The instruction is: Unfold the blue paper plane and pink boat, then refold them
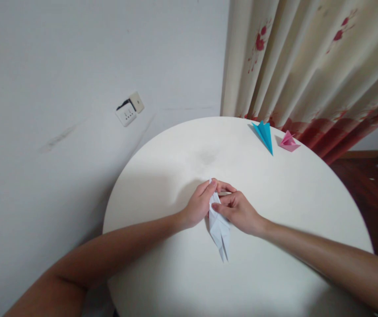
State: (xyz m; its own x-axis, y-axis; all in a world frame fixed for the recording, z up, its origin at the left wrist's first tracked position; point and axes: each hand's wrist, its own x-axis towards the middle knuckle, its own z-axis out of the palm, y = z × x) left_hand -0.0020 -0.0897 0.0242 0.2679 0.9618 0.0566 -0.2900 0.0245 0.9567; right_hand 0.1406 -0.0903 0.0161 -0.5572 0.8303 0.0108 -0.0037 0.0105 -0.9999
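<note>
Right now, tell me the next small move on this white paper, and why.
Probably press the crease flat at the top end. Both hands, left hand and right hand, pinch the white folded paper there, while its two pointed tips lie toward you on the round table.

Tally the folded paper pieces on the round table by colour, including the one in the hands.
White folded paper, held between left hand and right hand: 1
Blue folded paper, near the table's far edge: 1
Pink folded paper, beside the blue one: 1
Total: 3
</note>
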